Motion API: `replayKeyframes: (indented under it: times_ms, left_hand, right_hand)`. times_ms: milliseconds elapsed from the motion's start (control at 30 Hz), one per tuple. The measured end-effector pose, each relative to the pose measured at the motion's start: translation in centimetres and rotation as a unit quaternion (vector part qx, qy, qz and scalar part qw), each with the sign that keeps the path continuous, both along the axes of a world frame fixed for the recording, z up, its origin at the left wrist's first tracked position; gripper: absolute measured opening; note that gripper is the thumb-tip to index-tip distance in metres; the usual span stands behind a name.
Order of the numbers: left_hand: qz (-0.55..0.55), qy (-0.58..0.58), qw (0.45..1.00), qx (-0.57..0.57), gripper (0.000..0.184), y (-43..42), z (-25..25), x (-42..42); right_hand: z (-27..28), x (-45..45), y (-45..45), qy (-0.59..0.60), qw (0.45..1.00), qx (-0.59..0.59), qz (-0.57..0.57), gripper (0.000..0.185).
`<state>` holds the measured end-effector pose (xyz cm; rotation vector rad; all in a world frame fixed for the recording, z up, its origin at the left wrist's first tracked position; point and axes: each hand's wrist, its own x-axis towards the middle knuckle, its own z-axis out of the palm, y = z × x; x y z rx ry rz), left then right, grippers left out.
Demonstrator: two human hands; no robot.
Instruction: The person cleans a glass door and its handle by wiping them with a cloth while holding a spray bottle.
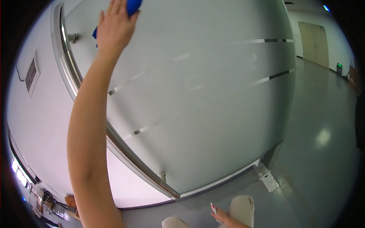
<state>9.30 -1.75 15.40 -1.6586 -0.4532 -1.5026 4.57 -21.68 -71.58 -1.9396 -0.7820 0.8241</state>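
Note:
My left hand (116,28) is raised high at the upper left, its back facing me and its fingers pointing up. It holds a blue cloth (133,7) against the frosted glass door (182,106); parts of the cloth show on both sides of the hand. Low in the view, my right hand (220,216) is in front of my light trousers. Its fingers are closed around a small white and red object (213,208), whose kind I cannot make out.
A long curved-looking metal door handle (131,154) runs beside my left arm. A wall panel (32,76) is at the left. A metal floor fitting (269,181) sits by the door's lower corner. Down the corridor are a double door (313,45) and a bin (339,69).

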Motion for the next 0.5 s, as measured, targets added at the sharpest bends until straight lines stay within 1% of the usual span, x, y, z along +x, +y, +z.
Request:
replayKeyframes:
  times_ms: [100,167,200,233,267,300,333,367,400,433,467,500]
  left_hand:
    - [-0.017,-0.031,0.999,-0.034,0.059,-0.8,-0.2,1.0]
    - [-0.033,-0.037,0.998,-0.025,0.06,-1.5,-1.0,2.7]
    - [-0.043,-0.041,0.998,-0.023,0.06,-1.7,-1.5,3.9]
    - [-0.072,-0.025,0.997,-0.007,0.058,-1.7,-1.6,5.5]
    - [-0.108,0.01,0.994,-0.02,0.056,-4.5,-3.0,5.8]
    - [-0.133,0.032,0.991,-0.003,0.055,-5.2,-3.9,7.0]
    - [-0.146,0.068,0.986,-0.048,0.055,-6.5,-4.4,8.0]
    - [-0.188,0.081,0.979,0.022,0.055,-6.0,-5.3,10.1]
    - [-0.2,0.101,0.973,0.05,0.056,-6.3,-6.5,11.7]
    - [-0.224,0.1,0.969,0.038,0.055,-7.1,-7.8,13.7]
    - [-0.189,0.085,0.967,0.149,0.056,-7.6,-9.4,14.8]
    - [-0.148,0.099,0.975,0.13,0.056,-8.5,-11.2,16.7]
  right_hand:
    - [0.5,-0.8,0.7,-0.027,0.999,0.013,0.024,0.039]
    - [1.0,-1.1,1.0,-0.035,0.998,0.015,0.044,0.039]
    - [1.2,-1.1,1.0,-0.027,0.998,0.014,0.052,0.044]
    - [1.4,-1.2,1.1,-0.019,0.998,0.013,0.059,0.048]
    - [1.3,-1.4,1.1,-0.01,0.998,0.012,0.067,0.053]
    - [1.3,-1.5,1.1,-0.011,0.998,0.022,0.053,0.048]
    - [1.1,-1.7,1.2,-0.011,0.999,0.033,0.04,0.044]
    - [0.8,-1.9,1.3,-0.01,0.999,0.043,0.026,0.039]
    - [0.4,-1.8,1.3,0.005,0.999,0.029,0.029,0.043]
    - [0.0,-1.5,1.4,0.02,0.999,0.015,0.031,0.047]
    - [-0.3,-1.4,1.1,0.035,0.999,0.001,0.032,0.051]
    - [-0.1,-1.1,0.9,0.039,0.999,0.004,0.03,0.051]
